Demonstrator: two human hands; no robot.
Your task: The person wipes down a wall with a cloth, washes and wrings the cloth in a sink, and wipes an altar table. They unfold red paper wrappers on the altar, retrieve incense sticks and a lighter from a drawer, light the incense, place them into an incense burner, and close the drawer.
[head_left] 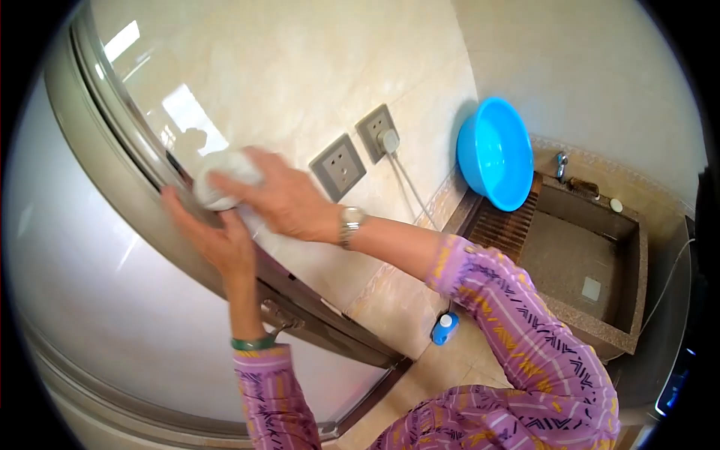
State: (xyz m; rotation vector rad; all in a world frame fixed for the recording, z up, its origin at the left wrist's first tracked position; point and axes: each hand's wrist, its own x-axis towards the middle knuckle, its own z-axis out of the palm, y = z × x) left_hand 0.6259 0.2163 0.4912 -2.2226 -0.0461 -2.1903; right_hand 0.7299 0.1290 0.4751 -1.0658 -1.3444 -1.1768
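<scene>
Head view showed the right hand point(289, 199) clutching a bunched white fabric cloth point(212, 180) by the grey-brown metal door frame point(139, 199), left hand point(223, 244) spread there; cloth seemed soft, light, easiest grabbed mid-bunch tbh.

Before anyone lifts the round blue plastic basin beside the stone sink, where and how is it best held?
Probably pinch the round blue basin by its rim, from the side nearer the silver tap: its opening faces the camera, and that edge looks exposed, while the opposite side appears close to the beige tiled wall.
</scene>
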